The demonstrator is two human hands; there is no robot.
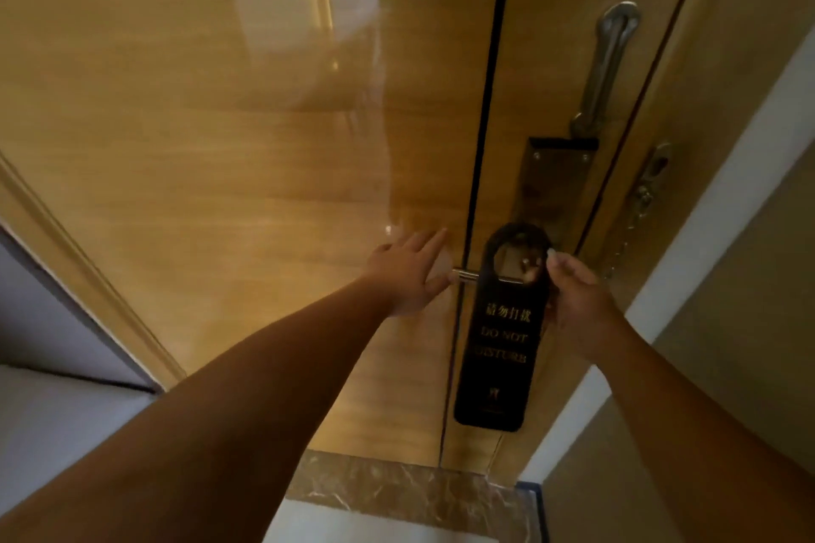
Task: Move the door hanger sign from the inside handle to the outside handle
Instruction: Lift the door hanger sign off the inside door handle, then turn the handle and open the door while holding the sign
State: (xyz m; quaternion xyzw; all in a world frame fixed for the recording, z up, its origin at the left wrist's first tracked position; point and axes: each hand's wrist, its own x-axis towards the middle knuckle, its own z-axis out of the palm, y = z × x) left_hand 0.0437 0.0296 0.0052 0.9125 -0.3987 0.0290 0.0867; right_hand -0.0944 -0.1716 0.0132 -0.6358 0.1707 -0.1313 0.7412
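A black door hanger sign [498,348] with gold "DO NOT DISTURB" lettering hangs by its round cutout on a silver lever handle [466,276] of the closed wooden door [264,172]. My right hand [577,300] grips the sign's right edge just below the cutout. To the left, my left hand [408,273] is flat against the door with its fingers spread, the fingertips beside the free end of the handle. It holds nothing.
Above the handle are a dark lock plate [553,185] and a metal swing-bar guard [606,66]. A security chain [635,216] hangs on the door frame at the right. A white wall edge [723,212] runs along the right; a marble threshold [397,489] lies below.
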